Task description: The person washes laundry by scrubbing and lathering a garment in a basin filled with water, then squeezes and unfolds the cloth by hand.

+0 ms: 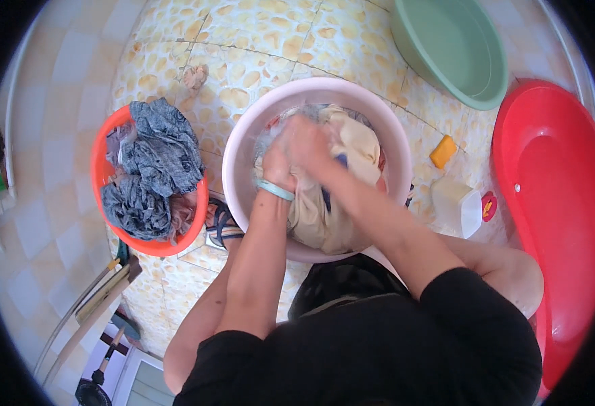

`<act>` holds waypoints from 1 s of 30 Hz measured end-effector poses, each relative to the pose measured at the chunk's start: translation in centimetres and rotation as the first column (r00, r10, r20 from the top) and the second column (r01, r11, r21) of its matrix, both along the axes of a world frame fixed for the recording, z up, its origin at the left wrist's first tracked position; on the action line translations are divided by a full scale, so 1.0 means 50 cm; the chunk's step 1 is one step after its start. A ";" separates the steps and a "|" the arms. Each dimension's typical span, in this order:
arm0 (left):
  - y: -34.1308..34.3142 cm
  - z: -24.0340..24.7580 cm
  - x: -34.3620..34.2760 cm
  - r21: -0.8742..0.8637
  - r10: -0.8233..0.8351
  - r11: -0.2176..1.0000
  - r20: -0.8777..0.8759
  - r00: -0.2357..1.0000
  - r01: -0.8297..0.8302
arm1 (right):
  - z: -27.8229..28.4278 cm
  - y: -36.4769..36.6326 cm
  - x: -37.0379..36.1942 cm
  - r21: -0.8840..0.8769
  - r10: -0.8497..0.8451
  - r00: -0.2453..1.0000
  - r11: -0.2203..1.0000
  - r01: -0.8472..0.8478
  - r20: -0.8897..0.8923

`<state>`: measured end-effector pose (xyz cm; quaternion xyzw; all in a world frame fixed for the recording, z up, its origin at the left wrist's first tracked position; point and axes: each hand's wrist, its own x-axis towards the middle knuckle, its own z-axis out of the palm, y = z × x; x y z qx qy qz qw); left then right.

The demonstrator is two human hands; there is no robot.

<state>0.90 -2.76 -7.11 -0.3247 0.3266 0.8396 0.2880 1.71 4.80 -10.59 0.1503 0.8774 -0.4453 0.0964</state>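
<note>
Basin (pixel 397 169), round, pale-pink plastic. Inside: crumpled cream cloth (pixel 357 145). Left hand (pixel 278 166) and right hand (pixel 307 142) close together within basin's far-left part; blurred, cannot tell whether fingers grip fabric. Left of basin: round orange plastic tub (pixel 99 166), grey patterned clothes (pixel 162 145) heaped in it. Possible trouble: vigorous strokes could splash over basin's rim, leaving yellow-mottled floor tiles (pixel 257 61) slippery.

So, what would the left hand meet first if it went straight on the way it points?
Probably the right hand, which lies just ahead and slightly right of the left hand inside the pink basin. Both are blurred and depth is unclear, so it might meet the soaking clothes first.
</note>
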 end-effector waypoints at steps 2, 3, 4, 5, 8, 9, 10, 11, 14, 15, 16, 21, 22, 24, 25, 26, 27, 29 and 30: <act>-0.006 -0.005 -0.002 -0.122 -0.050 0.991 -0.007 0.999 0.048 | -0.007 0.019 -0.037 -0.093 -0.098 0.995 0.991 0.098 0.001; -0.007 -0.014 -0.005 -0.234 -0.093 0.968 -0.008 0.996 0.088 | -0.008 0.021 -0.044 -0.177 -0.189 0.982 0.966 0.188 0.011; 0.001 -0.037 -0.008 -0.227 -0.096 0.970 -0.012 0.995 0.091 | -0.039 0.019 -0.024 -0.255 -0.206 0.976 0.950 0.181 -0.073; -0.018 -0.079 -0.009 -0.334 -0.169 0.929 -0.001 0.986 0.159 | -0.018 -0.009 -0.006 -0.266 -0.194 0.978 0.949 0.168 -0.073; -0.046 -0.130 0.007 -0.285 -0.179 0.944 -0.015 0.984 0.167 | 0.084 -0.063 0.059 -0.187 -0.101 0.923 0.982 0.033 -0.370; -0.051 -0.139 0.011 -0.139 -0.110 0.985 -0.037 0.993 0.104 | 0.101 -0.070 0.061 -0.182 -0.014 0.948 0.982 -0.047 -0.317; -0.052 -0.145 0.021 0.014 -0.043 0.999 -0.042 0.998 0.044 | 0.107 -0.069 0.066 -0.181 0.071 0.964 0.976 -0.120 -0.257; -0.051 -0.148 0.033 0.168 0.018 0.986 -0.032 0.999 -0.013 | 0.079 -0.051 0.045 -0.178 0.060 0.967 0.978 -0.106 -0.248; -0.023 -0.113 0.017 0.128 0.027 0.992 -0.016 1.000 -0.025 | -0.004 0.000 -0.037 0.008 -0.215 0.977 0.976 0.215 -0.005; -0.013 -0.103 0.013 -0.066 -0.022 0.998 -0.002 1.000 0.022 | -0.007 0.003 -0.031 -0.043 -0.208 0.978 0.978 0.207 -0.021; -0.031 -0.113 0.008 -0.075 -0.013 0.997 -0.004 1.000 0.012 | 0.001 -0.005 -0.032 -0.107 -0.188 0.981 0.977 0.183 -0.042; -0.046 -0.103 0.007 -0.516 -0.352 0.818 -0.103 0.930 0.253 | 0.078 -0.069 0.047 -0.179 -0.006 0.922 0.981 -0.069 -0.386; -0.033 -0.074 0.010 -0.431 -0.233 0.883 -0.062 0.970 0.185 | 0.081 -0.068 0.050 -0.051 0.073 0.929 0.994 -0.098 -0.363; -0.005 -0.042 0.005 -0.254 -0.010 0.967 0.042 0.999 0.020 | -0.023 0.001 -0.024 0.007 -0.116 0.992 0.993 0.116 -0.055; -0.018 -0.050 0.005 -0.262 -0.009 0.965 0.044 0.999 0.020 | -0.033 0.020 -0.052 0.038 -0.058 0.997 0.997 0.060 -0.047; -0.024 -0.061 0.000 -0.196 -0.050 0.979 0.027 0.998 0.055 | -0.031 0.038 -0.068 0.070 0.003 0.999 0.998 0.000 -0.042; -0.033 -0.071 -0.001 -0.128 -0.091 0.987 0.007 0.996 0.091 | -0.028 0.040 -0.070 0.065 0.008 0.999 0.998 -0.005 -0.042; -0.033 -0.050 -0.019 -0.178 -0.003 0.984 0.033 0.999 0.009 | -0.029 0.062 -0.075 0.067 -0.084 0.988 0.995 0.076 0.129; -0.036 -0.042 -0.027 -0.229 0.086 0.971 0.057 0.995 -0.071 | -0.030 0.084 -0.070 0.068 -0.084 0.988 0.995 0.075 0.128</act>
